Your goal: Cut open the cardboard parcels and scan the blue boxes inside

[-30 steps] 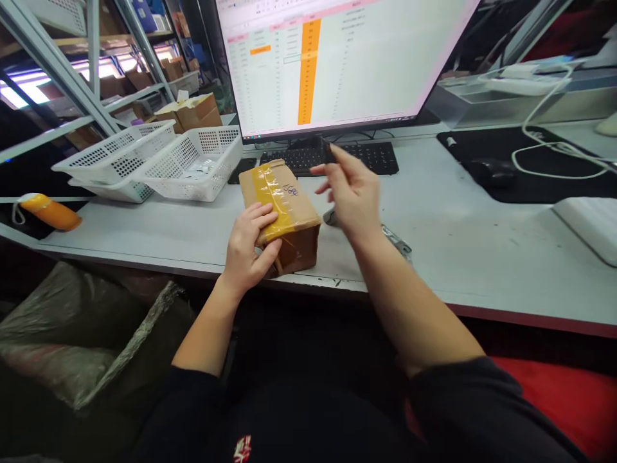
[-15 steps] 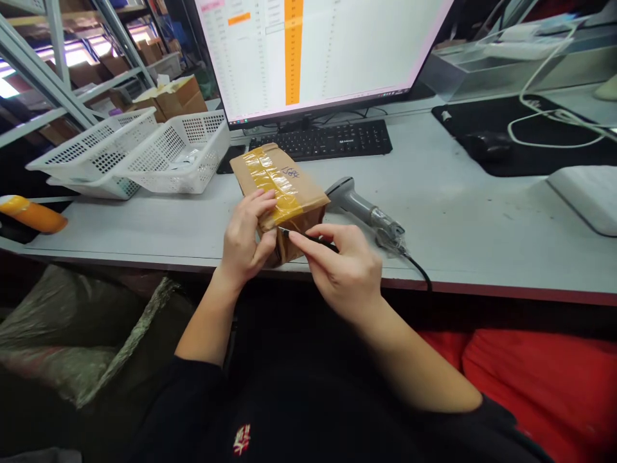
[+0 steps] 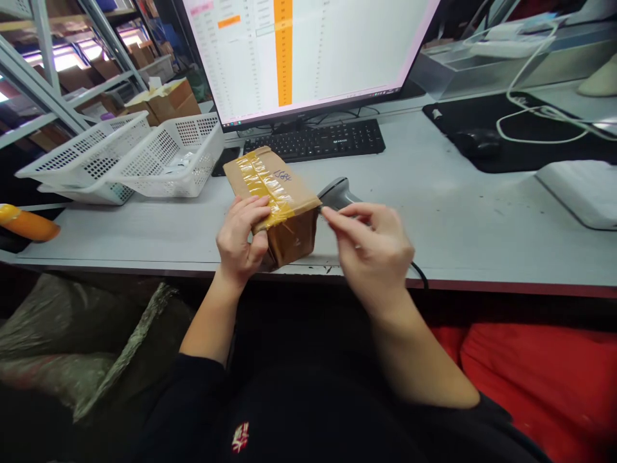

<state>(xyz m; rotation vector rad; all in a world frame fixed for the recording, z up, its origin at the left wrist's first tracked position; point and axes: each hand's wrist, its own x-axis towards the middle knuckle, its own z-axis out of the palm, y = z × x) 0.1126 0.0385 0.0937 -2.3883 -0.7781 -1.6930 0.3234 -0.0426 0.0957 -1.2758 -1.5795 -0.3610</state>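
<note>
Your left hand [image 3: 241, 235] is clamped on the box [image 3: 284, 190]: thumb on the taped top, fingers curled over the near face. The box sits on the table [image 3: 457, 212] just in front of the keyboard [image 3: 315, 138], skewed to it, near corner at the table's edge. Blue scrawl on its top, unreadable.

Your right hand [image 3: 373, 247] is in front of the keyboard's right end, thumb and forefinger pressed together, tips at the box's near right edge. Can't tell if anything is pinched between them; blurred there.

The scanner [image 3: 335, 191] lies between the keyboard and that hand. Only its head shows, the handle is hidden under the hand, and the cable [image 3: 420, 276] comes out past the wrist.

The monitor [image 3: 299, 51] behind the keyboard is cut off at the top. Two baskets [image 3: 168, 154] sit left of the keyboard, contents hard to make out. The mouse [image 3: 475, 143] to the right is dark on a dark mat. An orange thing [image 3: 24, 222] far left is cropped.
</note>
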